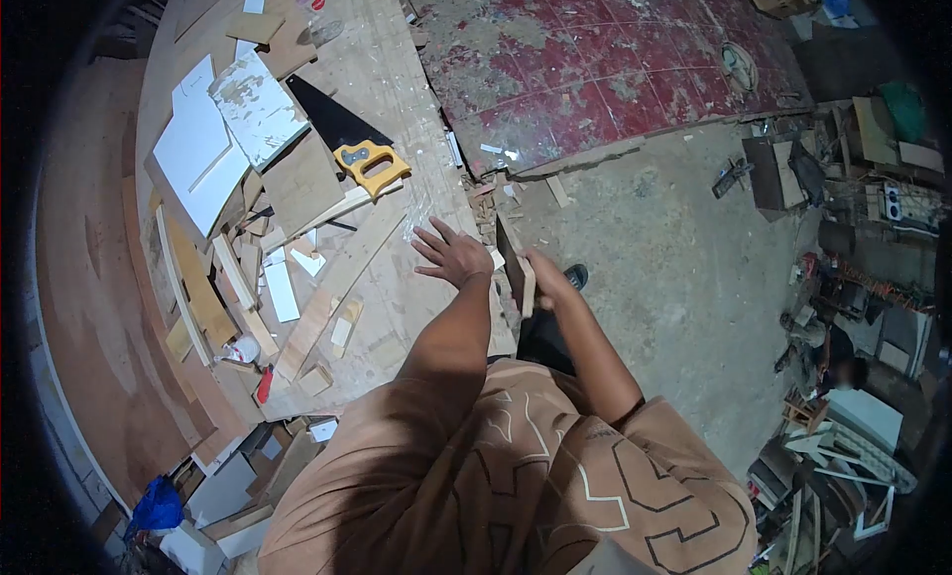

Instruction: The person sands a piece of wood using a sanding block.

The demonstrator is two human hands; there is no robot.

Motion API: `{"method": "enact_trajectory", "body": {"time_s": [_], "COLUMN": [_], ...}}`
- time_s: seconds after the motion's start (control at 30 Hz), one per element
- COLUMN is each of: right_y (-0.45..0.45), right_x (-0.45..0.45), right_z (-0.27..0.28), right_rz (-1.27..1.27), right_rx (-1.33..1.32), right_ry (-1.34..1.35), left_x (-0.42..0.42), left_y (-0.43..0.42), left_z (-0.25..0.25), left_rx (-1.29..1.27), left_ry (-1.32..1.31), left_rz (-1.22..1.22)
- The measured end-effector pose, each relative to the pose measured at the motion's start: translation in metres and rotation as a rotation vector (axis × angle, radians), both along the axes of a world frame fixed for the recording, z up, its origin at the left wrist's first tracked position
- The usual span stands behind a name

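Observation:
My left hand point(454, 256) has its fingers spread, palm down, over the workbench top point(392, 278) near its right edge. Whether the palm presses on the wood is hard to tell. Just beyond that edge, my right hand point(543, 281) grips a flat wooden board point(512, 263) with a dark face and a pale edge, tilted on end beside the bench. Part of the right fingers is hidden behind it. Above my left hand on the bench lies a handsaw point(369, 166) with a black blade and yellow handle. Thin wood strips point(347, 292) lie to the left.
White panels point(198, 144) and wood offcuts crowd the bench's left side. A red-handled tool point(265, 385) lies at the near-left corner. Beyond the bench are a concrete floor point(645, 248) and a worn red tiled surface point(615, 69). Another person point(838, 362) is at far right amid scrap piles.

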State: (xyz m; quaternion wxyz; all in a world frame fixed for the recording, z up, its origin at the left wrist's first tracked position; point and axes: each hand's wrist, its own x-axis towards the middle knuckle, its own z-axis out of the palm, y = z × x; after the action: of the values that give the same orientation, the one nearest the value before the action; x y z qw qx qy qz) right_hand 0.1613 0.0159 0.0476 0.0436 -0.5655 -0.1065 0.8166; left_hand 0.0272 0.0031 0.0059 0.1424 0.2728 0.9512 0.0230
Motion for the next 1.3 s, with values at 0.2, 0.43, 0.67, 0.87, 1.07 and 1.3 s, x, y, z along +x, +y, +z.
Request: {"method": "enact_trajectory", "body": {"time_s": [0.2, 0.43, 0.67, 0.87, 1.07, 1.3], "right_y": [-0.012, -0.001, -0.015, -0.003, -0.012, -0.007], "right_x": [-0.006, -0.009, -0.013, -0.016, 0.031, 0.01], "right_z": [0.02, 0.01, 0.008, -0.037, 0.035, -0.063], "right_rz": [0.114, 0.08, 0.177, -0.029, -0.199, -0.42], "right_rx": [0.12, 0.138, 0.214, 0.122, -0.051, -0.205], "right_ry": [-0.126, -0.095, -0.222, -0.106, 0.182, 0.445], "left_x": [0.0, -0.002, 0.0, 0.0, 0.0, 0.001], "left_y": [0.001, 0.0, 0.0, 0.0, 0.0, -0.001], "left_z": [0.004, 0.003, 0.0, -0.002, -0.004, -0.003], "left_rx": [-0.008, -0.051, -0.036, -0.027, -0.001, -0.015], "left_ry": [-0.017, -0.021, 0.011, 0.023, 0.018, 0.028], "left_rz": [0.013, 0.004, 0.0, 0.006, 0.0, 0.002]}}
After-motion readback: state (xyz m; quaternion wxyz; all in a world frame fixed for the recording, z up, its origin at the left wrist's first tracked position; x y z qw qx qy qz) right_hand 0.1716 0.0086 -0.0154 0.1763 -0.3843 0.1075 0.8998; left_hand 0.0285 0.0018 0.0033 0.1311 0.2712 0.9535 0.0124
